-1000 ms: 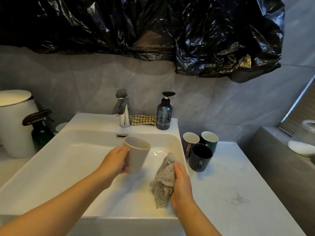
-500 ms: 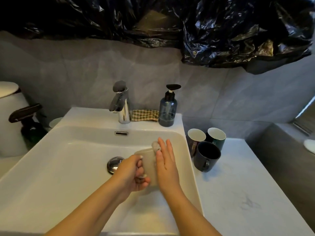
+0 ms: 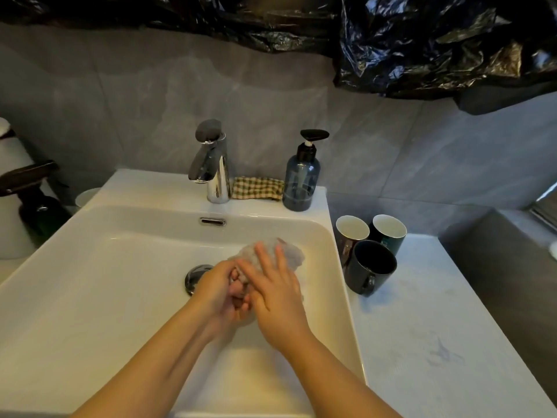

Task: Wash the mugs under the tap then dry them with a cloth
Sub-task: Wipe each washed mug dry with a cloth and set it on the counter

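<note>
Both my hands are together over the white sink point(image 3: 114, 282). My left hand point(image 3: 215, 286) has its fingers curled around the beige mug, which is almost wholly hidden. A grey speckled cloth point(image 3: 291, 255) is draped over the mug. My right hand point(image 3: 277, 292) presses the cloth against it with straight, spread fingers. The chrome tap point(image 3: 212, 168) stands behind, with no water visible. Three more mugs stand on the counter right of the sink: a dark one with a white inside point(image 3: 351, 233), a green one point(image 3: 389, 232) and a black one point(image 3: 372, 268).
A blue soap pump bottle point(image 3: 301, 182) and a folded checked cloth point(image 3: 257, 188) sit on the sink's back ledge. A dark spray bottle point(image 3: 34, 203) stands at the left. The pale counter point(image 3: 428, 333) runs to the right. The drain plug point(image 3: 194, 277) is beside my left hand.
My right hand brought the cloth from the sink's right wall onto the mug and now covers it. My left hand has tipped the mug towards the right hand and lowered it.
</note>
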Tool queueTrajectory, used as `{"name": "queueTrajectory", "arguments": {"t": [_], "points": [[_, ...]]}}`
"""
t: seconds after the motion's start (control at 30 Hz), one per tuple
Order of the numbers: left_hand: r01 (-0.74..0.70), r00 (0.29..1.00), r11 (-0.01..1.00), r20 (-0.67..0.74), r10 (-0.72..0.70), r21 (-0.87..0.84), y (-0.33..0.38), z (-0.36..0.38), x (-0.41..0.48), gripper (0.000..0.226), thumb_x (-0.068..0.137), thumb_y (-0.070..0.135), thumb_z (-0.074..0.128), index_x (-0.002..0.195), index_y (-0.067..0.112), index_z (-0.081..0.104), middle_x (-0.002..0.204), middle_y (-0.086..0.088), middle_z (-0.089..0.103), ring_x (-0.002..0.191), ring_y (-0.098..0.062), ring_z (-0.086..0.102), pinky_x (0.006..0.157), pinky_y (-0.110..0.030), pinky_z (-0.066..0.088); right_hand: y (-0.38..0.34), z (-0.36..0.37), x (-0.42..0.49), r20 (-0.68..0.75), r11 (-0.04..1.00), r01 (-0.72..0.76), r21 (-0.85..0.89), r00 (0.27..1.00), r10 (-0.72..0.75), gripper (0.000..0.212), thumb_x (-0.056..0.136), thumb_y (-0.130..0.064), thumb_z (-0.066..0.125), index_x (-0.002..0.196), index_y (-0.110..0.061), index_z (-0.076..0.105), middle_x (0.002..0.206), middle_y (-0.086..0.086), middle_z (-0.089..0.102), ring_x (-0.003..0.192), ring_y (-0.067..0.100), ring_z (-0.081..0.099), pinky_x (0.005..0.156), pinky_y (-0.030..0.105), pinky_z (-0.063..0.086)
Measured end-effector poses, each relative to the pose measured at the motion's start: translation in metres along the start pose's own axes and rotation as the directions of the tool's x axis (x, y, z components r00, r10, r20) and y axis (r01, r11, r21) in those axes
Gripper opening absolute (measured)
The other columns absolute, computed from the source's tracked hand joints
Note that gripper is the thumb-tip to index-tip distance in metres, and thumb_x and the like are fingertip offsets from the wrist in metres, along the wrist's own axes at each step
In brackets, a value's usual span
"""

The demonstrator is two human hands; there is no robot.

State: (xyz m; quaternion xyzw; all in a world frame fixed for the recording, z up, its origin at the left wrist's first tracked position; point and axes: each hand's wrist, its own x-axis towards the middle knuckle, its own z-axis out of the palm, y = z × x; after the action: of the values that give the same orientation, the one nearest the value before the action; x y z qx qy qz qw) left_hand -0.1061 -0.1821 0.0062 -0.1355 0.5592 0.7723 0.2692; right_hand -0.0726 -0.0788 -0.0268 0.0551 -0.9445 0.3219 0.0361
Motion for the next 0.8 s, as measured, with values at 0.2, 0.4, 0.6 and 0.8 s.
{"name": "queueTrajectory", "arguments": {"t": [0.2, 0.4, 0.6, 0.8], "points": [[0.106, 0.99, 0.986, 0.111, -0.092, -0.128, -0.011, -0.011, 0.001, 0.041, 0.094, 0.027, 0.038, 0.054, 0.02, 0.035, 0.036, 0.005, 0.024, 0.038, -0.013, 0.036, 0.047, -0.017, 0.028, 0.013, -0.005, 0.007, -0.166, 0.999, -0.009, 0.031, 0.986, 0.014, 0.046, 0.089, -0.048, 0.013, 0.134, -0.057, 0.017, 0.144, -0.029, -0.012, 0.142, 0.005, -0.015, 0.117, 0.037, 0.008], [0.073, 0.993, 0.959, 0.106, -0.045, -0.273, -0.008, -0.012, 0.005, 0.05, 0.094, 0.024, 0.039, 0.045, 0.018, 0.047, 0.033, 0.005, 0.024, 0.032, -0.01, 0.036, 0.041, -0.016, 0.035, 0.008, 0.003, -0.001, -0.059, 0.985, 0.107, -0.135, 0.992, -0.116, 0.058, 0.084, -0.048, 0.012, 0.141, -0.05, 0.02, 0.144, -0.027, -0.02, 0.14, 0.011, -0.027, 0.116, 0.041, -0.008], [0.124, 0.966, 0.979, 0.244, -0.082, -0.162, -0.009, -0.017, 0.0, 0.033, 0.08, 0.031, 0.047, 0.052, 0.016, 0.038, 0.039, 0.003, 0.023, 0.041, -0.014, 0.034, 0.045, -0.019, 0.032, 0.013, -0.013, 0.004, -0.23, 0.864, -0.139, 0.484, 0.932, 0.279, 0.038, 0.095, -0.047, 0.03, 0.131, -0.057, 0.022, 0.15, -0.018, 0.023, 0.135, 0.008, 0.029, 0.104, 0.025, 0.03], [0.044, 0.979, 0.999, 0.201, -0.043, 0.004, -0.013, -0.011, 0.003, 0.044, 0.098, 0.039, 0.036, 0.059, 0.017, 0.038, 0.042, 0.002, 0.029, 0.039, -0.013, 0.032, 0.044, -0.019, 0.027, 0.027, -0.018, 0.011, 0.072, 0.289, -0.271, 0.918, 0.832, 0.55, 0.035, 0.093, -0.046, 0.044, 0.121, -0.029, 0.059, 0.112, -0.004, 0.065, 0.102, 0.014, 0.061, 0.086, 0.031, 0.05]]}}
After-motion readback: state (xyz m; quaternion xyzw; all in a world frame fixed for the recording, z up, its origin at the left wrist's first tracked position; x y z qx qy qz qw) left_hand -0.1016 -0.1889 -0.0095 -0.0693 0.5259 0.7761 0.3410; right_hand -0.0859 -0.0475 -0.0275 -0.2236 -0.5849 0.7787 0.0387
